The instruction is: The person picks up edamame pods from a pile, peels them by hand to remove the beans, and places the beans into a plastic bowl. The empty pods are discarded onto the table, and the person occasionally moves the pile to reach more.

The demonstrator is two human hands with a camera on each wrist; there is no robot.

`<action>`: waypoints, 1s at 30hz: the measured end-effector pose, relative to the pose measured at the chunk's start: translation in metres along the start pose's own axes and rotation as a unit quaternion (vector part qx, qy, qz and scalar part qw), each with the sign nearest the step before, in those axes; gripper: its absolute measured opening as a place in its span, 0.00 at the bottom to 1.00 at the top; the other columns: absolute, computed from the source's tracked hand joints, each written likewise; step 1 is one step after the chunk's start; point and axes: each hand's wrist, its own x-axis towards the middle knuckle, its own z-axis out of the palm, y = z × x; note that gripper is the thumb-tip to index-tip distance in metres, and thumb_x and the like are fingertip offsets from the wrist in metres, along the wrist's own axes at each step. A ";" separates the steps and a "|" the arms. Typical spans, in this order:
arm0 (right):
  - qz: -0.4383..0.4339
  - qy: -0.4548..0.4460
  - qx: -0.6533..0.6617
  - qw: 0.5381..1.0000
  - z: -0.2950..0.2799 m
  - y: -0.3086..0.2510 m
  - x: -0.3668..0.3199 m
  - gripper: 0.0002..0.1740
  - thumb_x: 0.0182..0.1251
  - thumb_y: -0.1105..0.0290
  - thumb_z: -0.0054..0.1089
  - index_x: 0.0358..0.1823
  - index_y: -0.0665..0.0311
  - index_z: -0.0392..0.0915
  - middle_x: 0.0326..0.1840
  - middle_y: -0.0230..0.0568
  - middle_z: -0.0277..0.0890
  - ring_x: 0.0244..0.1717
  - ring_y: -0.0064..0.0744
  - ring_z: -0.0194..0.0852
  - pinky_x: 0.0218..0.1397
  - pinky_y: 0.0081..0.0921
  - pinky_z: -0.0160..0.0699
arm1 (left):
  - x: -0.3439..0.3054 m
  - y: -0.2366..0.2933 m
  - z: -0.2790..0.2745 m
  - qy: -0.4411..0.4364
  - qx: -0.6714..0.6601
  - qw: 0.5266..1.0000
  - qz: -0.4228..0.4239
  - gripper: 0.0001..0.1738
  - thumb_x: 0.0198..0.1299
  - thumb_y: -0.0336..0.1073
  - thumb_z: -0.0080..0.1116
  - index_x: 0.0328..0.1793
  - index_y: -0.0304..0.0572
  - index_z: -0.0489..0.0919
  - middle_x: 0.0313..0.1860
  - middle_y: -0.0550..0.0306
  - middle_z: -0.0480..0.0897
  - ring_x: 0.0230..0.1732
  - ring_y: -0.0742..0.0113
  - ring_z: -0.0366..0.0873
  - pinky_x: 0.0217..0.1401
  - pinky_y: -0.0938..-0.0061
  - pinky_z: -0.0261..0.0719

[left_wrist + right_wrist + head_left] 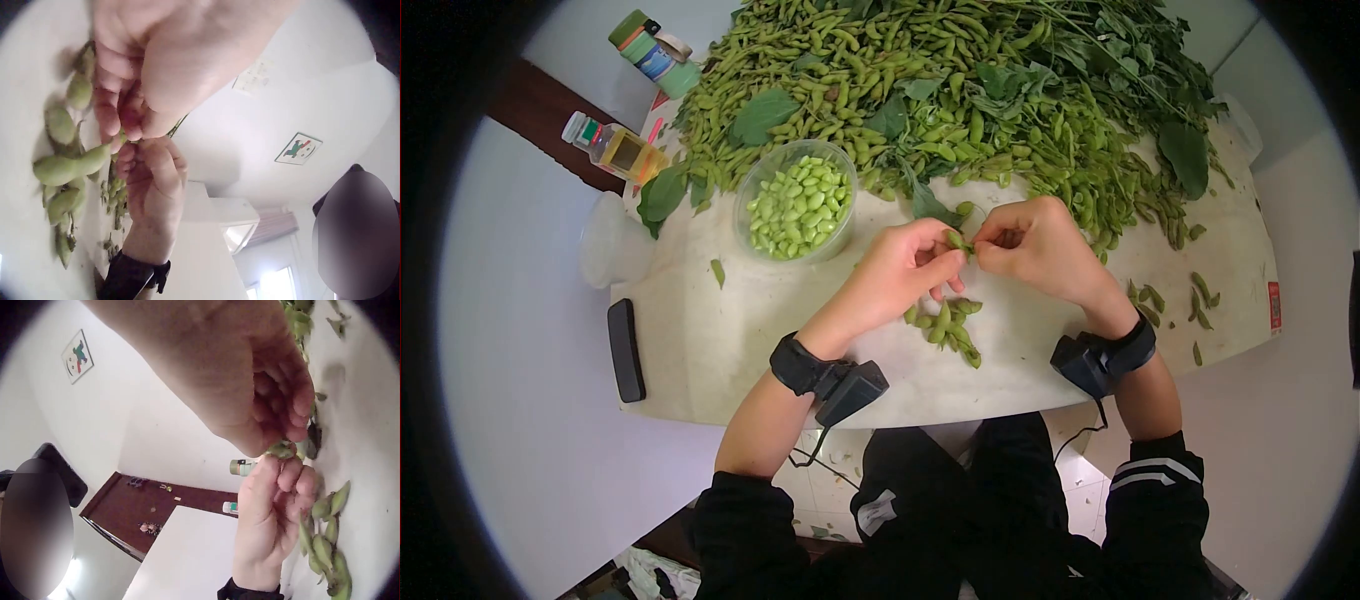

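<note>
Both hands meet over the table, fingertips close together on one green soybean pod [282, 450]. My left hand [903, 268] pinches the pod between thumb and fingers. My right hand [1040, 250] grips its other end with thumb and forefinger, the remaining fingers curled in. Just below them on the table lies a small cluster of pods [945, 328], seen large in the left wrist view. Left of the hands stands a clear round tub [750, 240] holding many shelled green beans [798, 205].
A large heap of pods [850, 60] with leafy stems [1140, 75] covers the table's back. An oil bottle [625, 152] and a green bottle [662, 62] stand back left. A black phone-like slab [626, 350] lies at the left edge. Loose pods [1203, 300] lie at right.
</note>
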 end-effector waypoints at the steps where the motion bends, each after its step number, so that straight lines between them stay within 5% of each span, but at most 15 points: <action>1: 0.000 0.000 0.000 1.000 0.000 -0.001 0.000 0.06 0.47 0.77 0.57 0.25 0.74 0.77 0.19 0.32 0.74 0.21 0.14 0.66 0.25 0.13 0.68 | 0.000 0.000 0.000 0.000 0.000 1.000 0.000 0.06 0.58 0.29 0.49 0.38 0.32 0.70 0.26 0.59 0.77 0.28 0.77 0.75 0.25 0.85 0.70; 13: 0.037 -0.009 0.036 0.999 0.003 -0.001 0.000 0.06 0.48 0.77 0.56 0.26 0.73 0.76 0.21 0.33 0.73 0.22 0.14 0.67 0.26 0.13 0.67 | 0.001 -0.004 -0.002 0.012 -0.027 1.000 -0.003 0.05 0.56 0.29 0.51 0.33 0.33 0.72 0.23 0.59 0.77 0.25 0.75 0.76 0.24 0.85 0.70; 19: -0.068 -0.044 -0.020 0.997 -0.001 -0.001 0.002 0.12 0.56 0.66 0.58 0.29 0.69 0.70 0.22 0.32 0.69 0.24 0.18 0.65 0.26 0.17 0.64 | -0.001 0.003 -0.001 0.038 -0.036 0.999 0.003 0.07 0.57 0.31 0.53 0.34 0.33 0.72 0.23 0.58 0.77 0.25 0.74 0.76 0.24 0.85 0.70; 22: -0.113 -0.049 -0.069 0.990 0.003 -0.004 0.002 0.17 0.59 0.59 0.55 0.30 0.67 0.66 0.22 0.36 0.66 0.23 0.26 0.64 0.26 0.22 0.62 | -0.002 0.005 -0.001 0.015 -0.074 0.997 0.004 0.08 0.57 0.33 0.53 0.34 0.33 0.73 0.23 0.57 0.77 0.25 0.74 0.76 0.24 0.85 0.70; 24: -0.201 -0.001 -0.082 0.976 0.006 0.000 0.003 0.15 0.59 0.59 0.51 0.31 0.65 0.63 0.22 0.44 0.64 0.24 0.44 0.65 0.25 0.32 0.63 | -0.003 0.006 -0.001 0.009 -0.078 0.997 0.014 0.08 0.58 0.33 0.53 0.34 0.33 0.73 0.23 0.57 0.77 0.24 0.74 0.76 0.23 0.85 0.69; 30: -0.244 0.043 -0.200 0.948 0.009 0.004 0.005 0.10 0.59 0.64 0.50 0.31 0.63 0.64 0.24 0.48 0.66 0.26 0.49 0.66 0.26 0.38 0.64 | -0.002 0.002 0.001 0.020 -0.078 0.996 0.025 0.08 0.58 0.33 0.51 0.34 0.33 0.72 0.22 0.56 0.77 0.23 0.74 0.76 0.23 0.85 0.69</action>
